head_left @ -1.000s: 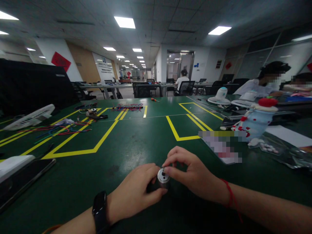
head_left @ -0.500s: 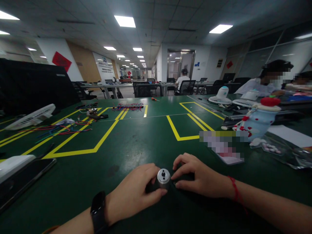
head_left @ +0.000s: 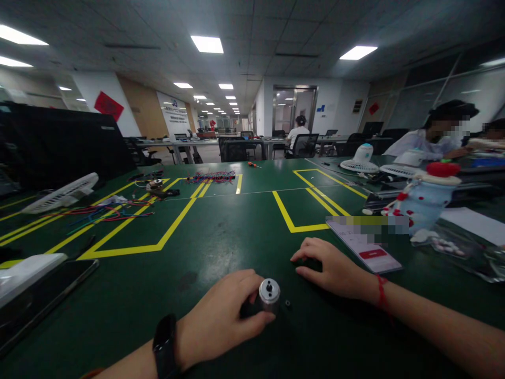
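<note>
My left hand is wrapped round a small silver cylindrical motor, which stands upright with its round end face and dark centre shaft showing on top. Just right of the motor, a tiny dark ring-like part lies on the green tabletop. My right hand rests farther right, apart from both, its fingers loosely bent and a gap between thumb and forefinger. Nothing shows in it.
A phone lies beyond my right wrist, near a light blue bottle. Wires and a white fan part spread on the left. A dark phone-like slab lies near left. A person sits at far right.
My right hand has drawn back to the right, away from the motor, leaving the tiny dark part in view on the table. My left hand keeps its grip on the motor.
</note>
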The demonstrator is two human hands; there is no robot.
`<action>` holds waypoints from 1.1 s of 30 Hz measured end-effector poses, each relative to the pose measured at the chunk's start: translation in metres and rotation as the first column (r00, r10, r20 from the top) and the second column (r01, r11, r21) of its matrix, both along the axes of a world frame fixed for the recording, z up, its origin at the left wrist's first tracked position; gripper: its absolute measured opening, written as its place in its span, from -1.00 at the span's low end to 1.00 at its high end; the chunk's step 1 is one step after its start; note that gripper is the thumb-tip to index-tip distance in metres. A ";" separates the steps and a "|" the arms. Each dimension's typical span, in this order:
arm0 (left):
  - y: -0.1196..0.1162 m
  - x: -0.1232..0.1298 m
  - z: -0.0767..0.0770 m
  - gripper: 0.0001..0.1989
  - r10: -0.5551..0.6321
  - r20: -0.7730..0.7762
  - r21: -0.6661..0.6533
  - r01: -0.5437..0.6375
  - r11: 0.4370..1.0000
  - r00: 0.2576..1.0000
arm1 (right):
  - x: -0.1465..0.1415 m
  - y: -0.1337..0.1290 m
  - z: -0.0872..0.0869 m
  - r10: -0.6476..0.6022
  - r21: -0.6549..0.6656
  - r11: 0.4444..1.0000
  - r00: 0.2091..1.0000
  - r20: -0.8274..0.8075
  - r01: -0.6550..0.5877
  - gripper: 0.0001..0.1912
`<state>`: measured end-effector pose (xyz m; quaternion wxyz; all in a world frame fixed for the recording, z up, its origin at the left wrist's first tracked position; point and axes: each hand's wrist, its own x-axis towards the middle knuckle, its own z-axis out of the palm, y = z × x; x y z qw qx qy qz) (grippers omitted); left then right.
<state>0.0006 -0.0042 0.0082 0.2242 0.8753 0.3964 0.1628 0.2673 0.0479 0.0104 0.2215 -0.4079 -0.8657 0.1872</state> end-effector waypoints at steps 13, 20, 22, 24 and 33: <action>-0.001 0.001 0.001 -0.83 -0.006 0.003 0.028 0.006 1.000 1.000 | -0.037 -0.034 0.008 0.067 -0.083 0.991 0.930 -0.362 -0.104 -0.90; -0.001 0.001 0.000 -0.87 -0.013 -0.001 0.034 0.013 0.999 1.000 | -0.048 -0.036 0.009 0.154 -0.083 0.976 0.904 -0.400 -0.203 -0.86; 0.000 0.002 0.000 -0.86 -0.012 -0.005 0.035 0.012 0.999 1.000 | -0.049 -0.035 0.008 0.146 -0.099 0.974 0.896 -0.419 -0.204 -0.87; 0.000 0.002 0.000 -0.86 -0.011 -0.007 0.038 0.011 0.999 1.000 | -0.049 -0.035 0.008 0.139 -0.104 0.973 0.887 -0.441 -0.205 -0.88; 0.000 0.003 -0.001 -0.87 -0.022 -0.004 0.044 0.022 0.999 1.000 | -0.057 -0.037 0.011 0.110 -0.105 0.978 0.875 -0.471 -0.180 -0.89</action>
